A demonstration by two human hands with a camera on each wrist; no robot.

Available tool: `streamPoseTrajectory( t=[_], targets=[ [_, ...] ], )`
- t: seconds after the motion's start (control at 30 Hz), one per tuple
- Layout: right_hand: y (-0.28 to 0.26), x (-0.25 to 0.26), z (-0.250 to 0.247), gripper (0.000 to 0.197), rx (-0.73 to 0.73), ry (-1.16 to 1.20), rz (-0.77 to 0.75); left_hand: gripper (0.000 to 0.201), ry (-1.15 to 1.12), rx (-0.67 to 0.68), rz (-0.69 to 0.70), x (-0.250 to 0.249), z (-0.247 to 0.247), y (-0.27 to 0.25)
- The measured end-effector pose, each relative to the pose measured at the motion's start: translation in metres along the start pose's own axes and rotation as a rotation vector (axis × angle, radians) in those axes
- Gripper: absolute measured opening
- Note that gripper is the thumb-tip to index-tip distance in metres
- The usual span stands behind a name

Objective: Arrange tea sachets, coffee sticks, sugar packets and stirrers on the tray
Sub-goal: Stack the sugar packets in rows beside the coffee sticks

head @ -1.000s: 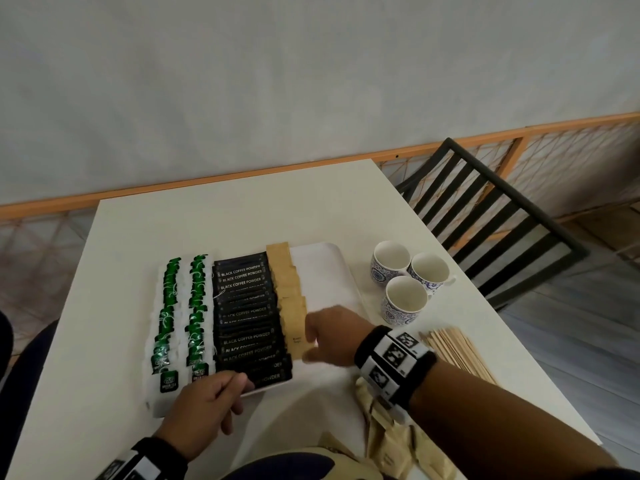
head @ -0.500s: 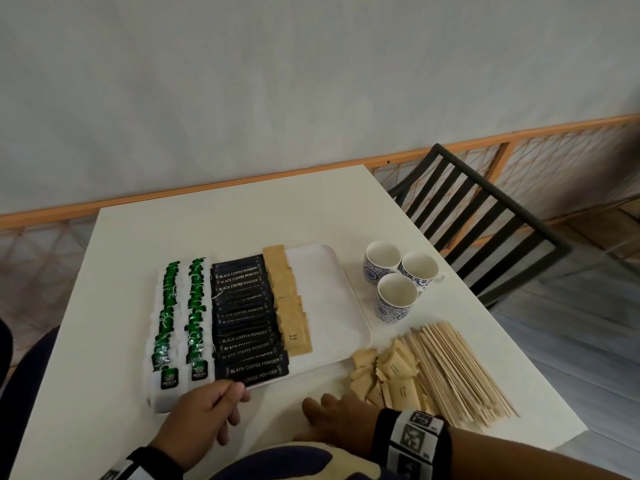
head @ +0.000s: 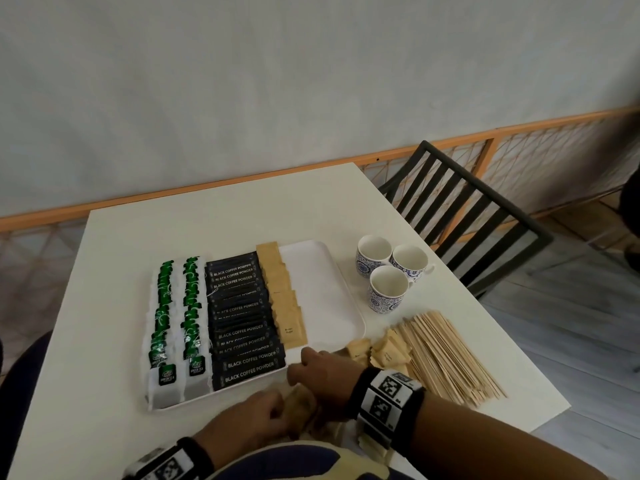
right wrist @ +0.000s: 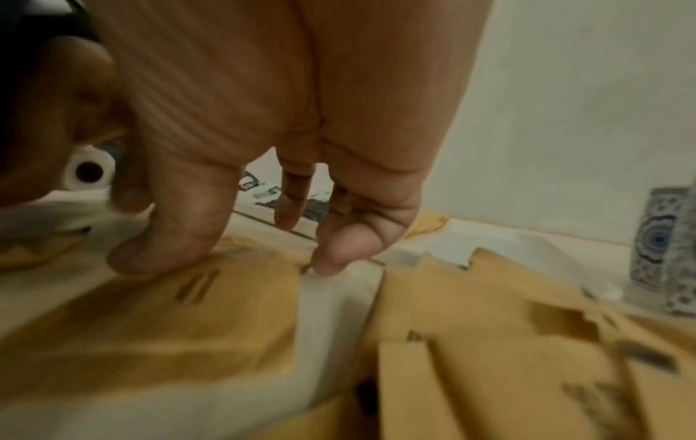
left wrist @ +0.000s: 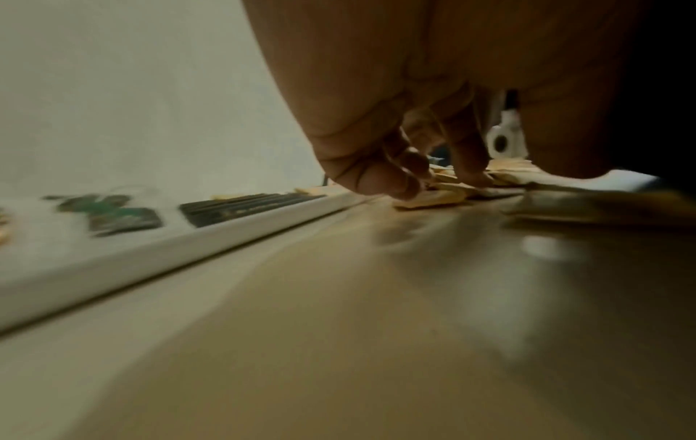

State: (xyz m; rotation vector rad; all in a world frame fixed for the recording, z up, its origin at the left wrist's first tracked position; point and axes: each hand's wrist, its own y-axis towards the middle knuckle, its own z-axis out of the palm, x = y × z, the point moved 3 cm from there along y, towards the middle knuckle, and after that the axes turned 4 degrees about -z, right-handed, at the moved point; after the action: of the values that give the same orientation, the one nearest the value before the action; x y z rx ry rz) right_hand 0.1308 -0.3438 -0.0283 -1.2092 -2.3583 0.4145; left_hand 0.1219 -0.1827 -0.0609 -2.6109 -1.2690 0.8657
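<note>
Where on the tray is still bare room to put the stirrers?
The tray is bare only in its right strip, between the sugar packet column and the right rim. Tea sachets and coffee sticks crowd the left.

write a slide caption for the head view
Both hands, left hand and right hand, gather sugar packets beside a part-filled tray.

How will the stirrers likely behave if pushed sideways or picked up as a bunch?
The stirrers look thin, flat and wooden, so probably light and stiff. Lying loose in a fanned pile, they would likely slide and scatter, not roll. A pinched bunch might shed some.
</note>
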Motion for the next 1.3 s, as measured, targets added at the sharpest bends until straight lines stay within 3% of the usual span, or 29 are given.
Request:
streamPoseTrajectory(
  t=[0.03,0.1,0.13,0.2,0.27,0.33,0.43,0.47,0.5,0.53,0.57,0.63,0.73,0.83,0.97,1.1,1.2,1.23,1.3],
  targets=[
    [-0.005,-0.001,0.001,0.064,-0.033,-0.025,-0.025,0.045,-0.003,0.002,0.026,-0.001,0.008,0.001],
    [-0.019,0.000,0.005,0.052,-0.060,-0.073,-0.099,0.048,0.013,0.130,-0.118,0.009,0.019,0.008],
    [-0.027,0.002,0.009,0.041,-0.062,-0.078,-0.142,0.038,0.064,0.260,-0.159,0.016,0.020,0.006],
    [-0.038,0.010,0.022,0.026,-0.016,-0.123,-0.238,0.023,0.201,0.088,-0.061,0.034,0.039,0.010],
    [-0.043,0.008,0.044,0.020,0.061,-0.205,-0.231,0.020,0.127,0.113,0.001,0.017,0.038,0.006],
    [-0.042,0.006,0.056,0.026,-0.012,-0.249,-0.224,0.020,0.046,0.116,0.020,0.000,0.027,0.013],
    [-0.042,0.001,0.045,0.030,-0.093,-0.121,-0.105,0.064,0.005,-0.035,0.170,0.010,0.036,0.023],
    [-0.042,-0.001,0.039,0.036,-0.149,-0.077,-0.025,0.061,0.014,0.041,0.188,0.013,0.037,0.022],
    [-0.041,-0.003,0.034,0.044,-0.199,-0.039,0.067,0.040,-0.071,0.057,0.144,0.015,0.033,0.018],
    [-0.038,-0.005,0.029,0.052,-0.235,-0.018,0.150,0.017,-0.030,0.065,0.086,0.014,0.025,0.016],
    [-0.035,-0.006,0.026,0.061,-0.229,-0.018,0.227,0.007,0.034,0.064,0.066,0.016,0.019,0.014],
    [-0.024,-0.008,0.020,0.074,-0.176,-0.039,0.333,0.011,-0.003,0.010,0.048,0.023,0.012,0.010],
    [-0.005,-0.008,0.016,0.071,-0.145,-0.030,0.366,0.025,-0.166,-0.055,0.068,0.035,0.004,0.004],
    [0.008,-0.005,0.014,0.065,-0.150,0.027,0.328,0.028,-0.307,-0.198,-0.040,0.038,-0.008,-0.002],
    [0.016,0.000,0.007,0.042,-0.131,0.147,0.236,0.027,-0.414,-0.201,-0.189,0.042,-0.018,-0.004],
    [0.015,0.007,-0.005,0.042,-0.041,0.301,0.110,0.046,-0.395,-0.263,-0.153,0.040,-0.030,-0.006],
    [0.008,0.011,-0.028,0.025,-0.118,0.340,0.041,0.032,-0.406,-0.342,-0.177,0.040,-0.041,-0.005],
    [0.006,0.009,-0.035,0.016,-0.179,0.408,0.046,0.023,-0.418,-0.382,-0.194,0.039,-0.046,-0.004],
    [0.008,-0.002,-0.043,0.016,-0.290,0.658,0.125,0.021,-0.456,-0.426,-0.233,0.037,-0.053,-0.003]
  ],
)
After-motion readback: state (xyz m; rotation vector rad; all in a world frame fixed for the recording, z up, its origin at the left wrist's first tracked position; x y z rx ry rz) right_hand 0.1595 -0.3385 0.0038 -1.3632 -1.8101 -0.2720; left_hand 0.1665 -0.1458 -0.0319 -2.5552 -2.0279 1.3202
